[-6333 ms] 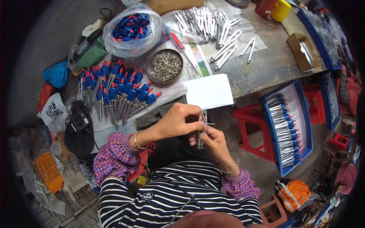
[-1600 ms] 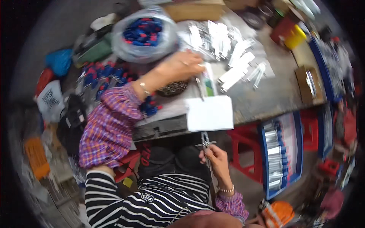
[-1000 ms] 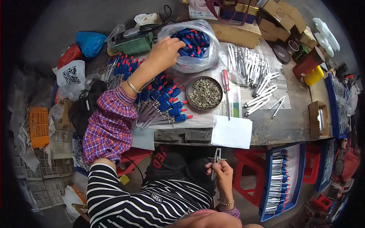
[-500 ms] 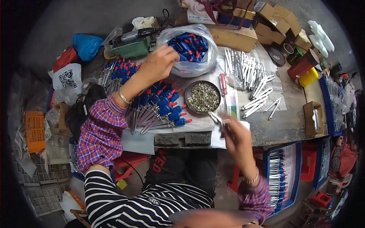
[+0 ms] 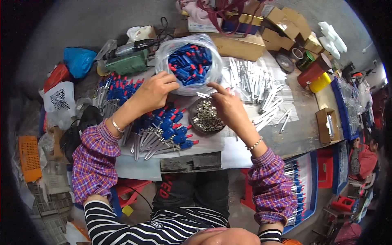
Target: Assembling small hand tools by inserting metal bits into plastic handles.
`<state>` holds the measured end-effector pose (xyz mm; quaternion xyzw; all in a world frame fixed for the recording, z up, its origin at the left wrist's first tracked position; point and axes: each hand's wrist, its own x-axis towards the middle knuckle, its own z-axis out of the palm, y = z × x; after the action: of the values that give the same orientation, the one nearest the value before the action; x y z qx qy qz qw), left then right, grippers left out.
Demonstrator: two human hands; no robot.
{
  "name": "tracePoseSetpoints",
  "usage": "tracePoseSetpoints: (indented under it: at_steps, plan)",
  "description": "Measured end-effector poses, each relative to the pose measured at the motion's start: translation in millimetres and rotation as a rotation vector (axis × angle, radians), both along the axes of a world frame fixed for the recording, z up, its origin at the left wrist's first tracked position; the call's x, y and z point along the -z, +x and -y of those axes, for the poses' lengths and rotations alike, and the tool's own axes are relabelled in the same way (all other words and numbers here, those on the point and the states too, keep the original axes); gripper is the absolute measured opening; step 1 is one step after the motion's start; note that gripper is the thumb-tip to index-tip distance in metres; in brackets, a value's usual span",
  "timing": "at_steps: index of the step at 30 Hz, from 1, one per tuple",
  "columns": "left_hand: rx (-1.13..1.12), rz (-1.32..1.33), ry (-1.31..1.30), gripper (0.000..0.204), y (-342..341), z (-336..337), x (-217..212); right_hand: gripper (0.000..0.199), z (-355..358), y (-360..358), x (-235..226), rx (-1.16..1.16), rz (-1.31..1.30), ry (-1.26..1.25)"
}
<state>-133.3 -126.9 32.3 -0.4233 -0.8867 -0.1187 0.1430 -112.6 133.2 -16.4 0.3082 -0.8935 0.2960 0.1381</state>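
My left hand [image 5: 156,90] is at the near left edge of a clear plastic bag [image 5: 218,67], its fingers pinched together; anything between them is hidden. Blue plastic pieces with red tips [image 5: 189,65] fill the bag. Over the far side of a round bowl [image 5: 195,123] of small metal pins [image 5: 207,116], my right hand [image 5: 230,107] grips a slim silver metal piece [image 5: 203,94], its end poking out to the left. Below my left forearm lies a heap of blue-and-red pieces with silver metal arms [image 5: 165,128].
Loose silver metal arms [image 5: 267,92] lie right of the bowl. A green tool case [image 5: 128,62] and cardboard boxes [image 5: 239,45] stand at the back. A small open carton [image 5: 326,125] is at the right edge, above a blue tray [image 5: 312,183] of finished-looking pieces.
My right hand has moved from the bowl's near side to its far side, close to the bag, with the silver piece. My left hand has come slightly nearer along the bag's edge.
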Motion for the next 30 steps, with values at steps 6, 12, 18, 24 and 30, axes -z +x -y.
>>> tracePoseSetpoints:
  at_steps: [6,12,18,24,30]
  plan:
    - [0.010,-0.047,0.011,0.022,-3.0,-4.8,-5.0,0.007,-0.1,-5.0,4.7,-0.019,0.099,-0.025]
    - [-0.042,-0.026,0.242,0.018,-40.0,-42.7,-18.1,0.008,-7.9,-0.8,2.7,-0.062,0.117,-0.217]
    - [-0.288,0.040,0.335,0.027,-93.6,-81.4,-8.8,0.010,-22.9,38.1,-14.4,-0.029,0.392,-0.486]
    - [-0.304,-0.128,0.354,0.035,-112.0,-98.5,-0.8,0.020,-36.1,107.5,-41.1,0.039,1.017,-0.716]
    - [-0.435,0.071,0.300,0.040,-115.2,-104.0,-12.4,0.013,-37.2,164.5,-28.8,0.041,1.202,-0.980]
